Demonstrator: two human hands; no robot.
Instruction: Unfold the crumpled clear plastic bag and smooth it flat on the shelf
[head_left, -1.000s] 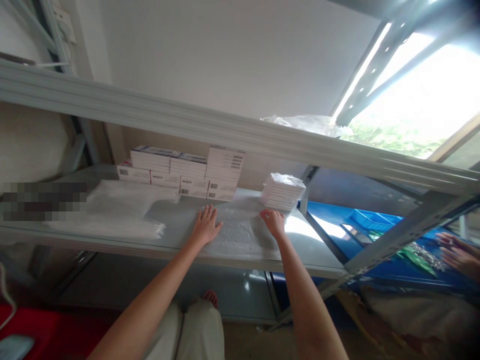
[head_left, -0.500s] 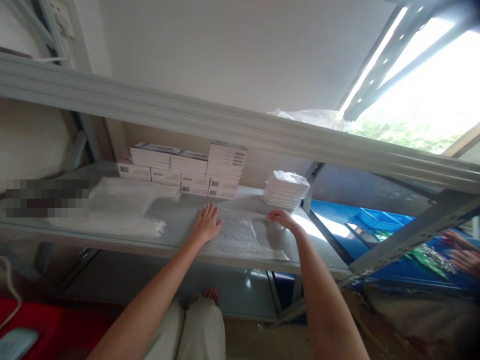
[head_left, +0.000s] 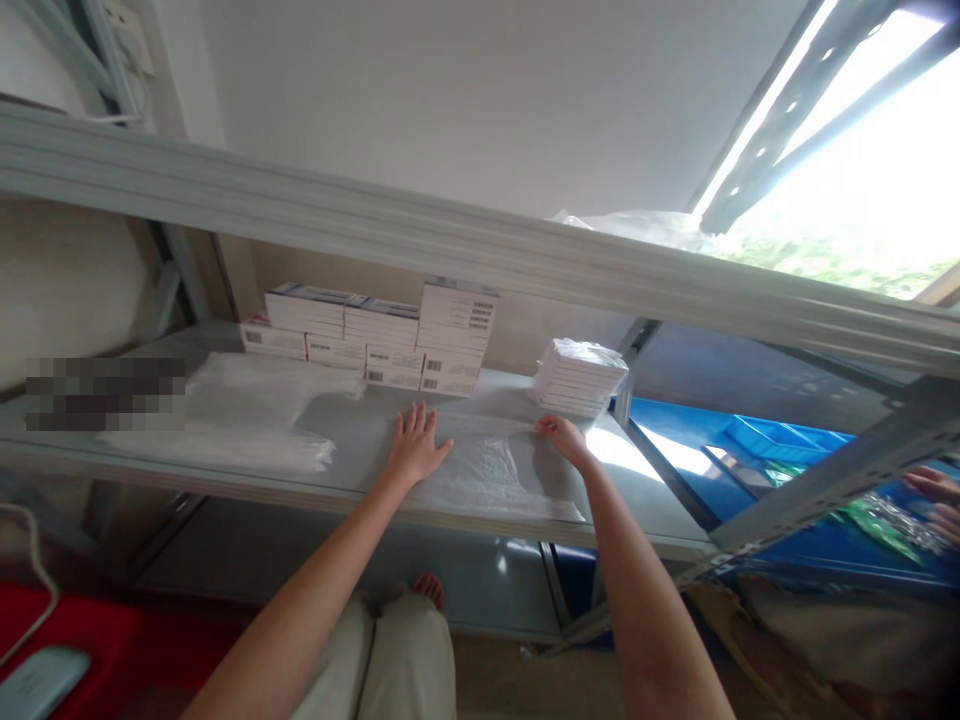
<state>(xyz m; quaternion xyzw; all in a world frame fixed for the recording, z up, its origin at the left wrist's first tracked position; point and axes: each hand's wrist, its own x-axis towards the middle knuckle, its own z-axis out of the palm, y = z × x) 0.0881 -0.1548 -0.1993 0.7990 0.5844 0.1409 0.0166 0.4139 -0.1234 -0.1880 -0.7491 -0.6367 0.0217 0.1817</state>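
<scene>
A clear plastic bag (head_left: 480,470) lies flat on the grey shelf (head_left: 367,440) in front of me. My left hand (head_left: 414,450) rests with spread fingers at the bag's left end. At the bag's far right corner, my right hand (head_left: 562,438) pinches the film between thumb and fingers. Just behind that hand stands a stack of thin white boxes (head_left: 581,378) wrapped in clear plastic. Farther back, white printed boxes (head_left: 394,350) are piled in rows against the wall. To the left lies a pile of clear plastic bags (head_left: 240,410).
A thick shelf beam (head_left: 450,235) crosses above my hands. The rack's metal upright (head_left: 840,480) stands at the right. Beyond it are a blue tray (head_left: 780,440), green and silvery packets (head_left: 877,525) and another person's hand (head_left: 937,500). A red surface (head_left: 127,640) is at lower left.
The view has shifted slightly, so the scene sits a little differently in the frame. Both my hands stay at nearly the same places on the bag.
</scene>
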